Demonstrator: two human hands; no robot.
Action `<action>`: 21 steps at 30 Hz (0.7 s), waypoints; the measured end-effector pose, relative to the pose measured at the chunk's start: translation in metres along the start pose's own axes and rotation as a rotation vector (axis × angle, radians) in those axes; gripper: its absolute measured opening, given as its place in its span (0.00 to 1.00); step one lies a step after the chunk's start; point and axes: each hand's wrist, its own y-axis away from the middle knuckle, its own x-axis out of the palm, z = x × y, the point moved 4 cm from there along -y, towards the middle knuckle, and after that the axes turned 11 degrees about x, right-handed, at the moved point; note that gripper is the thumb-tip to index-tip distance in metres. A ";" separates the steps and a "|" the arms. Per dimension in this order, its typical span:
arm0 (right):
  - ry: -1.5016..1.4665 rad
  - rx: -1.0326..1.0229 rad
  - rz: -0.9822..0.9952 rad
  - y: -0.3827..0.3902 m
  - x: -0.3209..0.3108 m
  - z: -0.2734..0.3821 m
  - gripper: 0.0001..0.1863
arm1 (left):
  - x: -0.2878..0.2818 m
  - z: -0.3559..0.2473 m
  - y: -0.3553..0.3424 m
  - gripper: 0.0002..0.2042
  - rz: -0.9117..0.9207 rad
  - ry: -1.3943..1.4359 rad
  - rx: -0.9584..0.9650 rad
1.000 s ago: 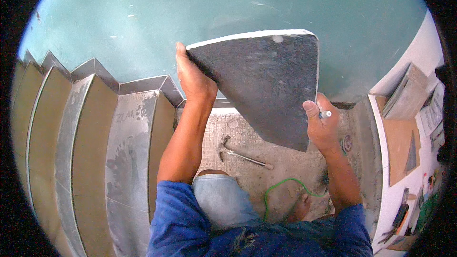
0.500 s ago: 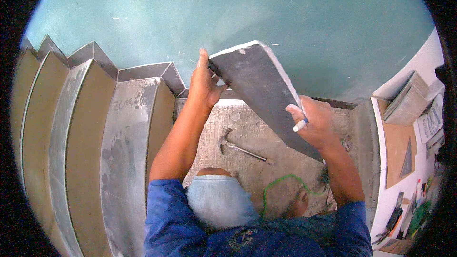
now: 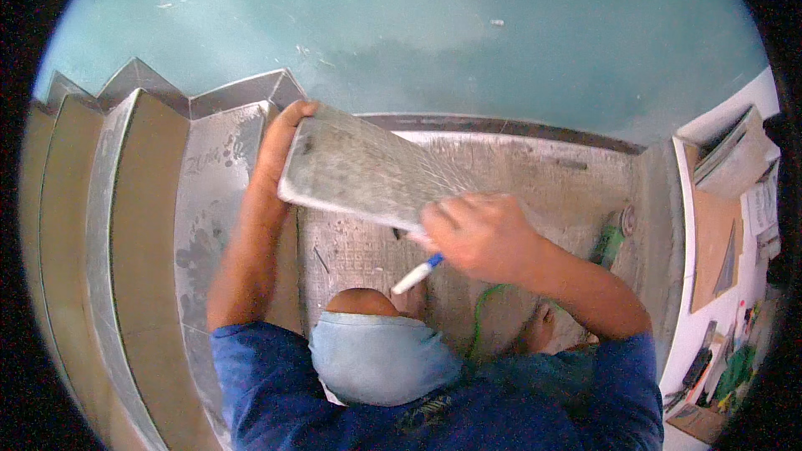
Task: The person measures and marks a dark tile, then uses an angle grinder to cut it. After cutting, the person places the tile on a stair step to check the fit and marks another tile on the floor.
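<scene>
A long grey tile [image 3: 368, 167] is held up tilted in front of me, its rough, ridged back facing up. My left hand [image 3: 288, 134] is closed on its left end, thumb over the upper corner. My right hand [image 3: 484, 238] grips the near long edge toward the right, slightly blurred. From beneath that hand's fingers sticks a white and blue marker [image 3: 418, 274], pointing down and left. Below the tile are my knee in light blue cloth [image 3: 376, 351] and the rough floor [image 3: 551, 209]. The tile and my right hand hide part of the floor.
Tiled stairs [image 3: 150, 225] climb at the left, with grey skirting along the green wall [image 3: 434, 50]. On the floor at the right lies a green power tool [image 3: 610, 242]; a green cord [image 3: 479, 317] runs near my foot. A white ledge [image 3: 681, 284] at far right holds boards and tools.
The tile has been turned from its smooth dark face to its rough back and lowered to the left. Both hands moved with it. The hammer on the floor is now mostly hidden.
</scene>
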 end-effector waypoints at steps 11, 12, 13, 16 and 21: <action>-0.283 0.123 0.282 0.013 0.122 0.049 0.14 | -0.068 0.052 0.008 0.17 0.090 -0.351 0.003; -0.302 0.138 0.295 0.020 0.126 0.041 0.15 | -0.072 0.058 0.009 0.17 0.109 -0.319 -0.042; -0.384 0.262 0.298 0.026 0.130 0.027 0.17 | -0.074 0.062 0.011 0.17 0.146 -0.252 -0.068; -0.742 0.735 0.340 0.044 0.142 -0.026 0.25 | -0.087 0.075 0.011 0.18 0.150 -0.368 -0.041; -1.406 1.450 0.309 0.085 0.156 -0.080 0.36 | -0.116 0.122 0.020 0.19 0.076 -0.444 -0.012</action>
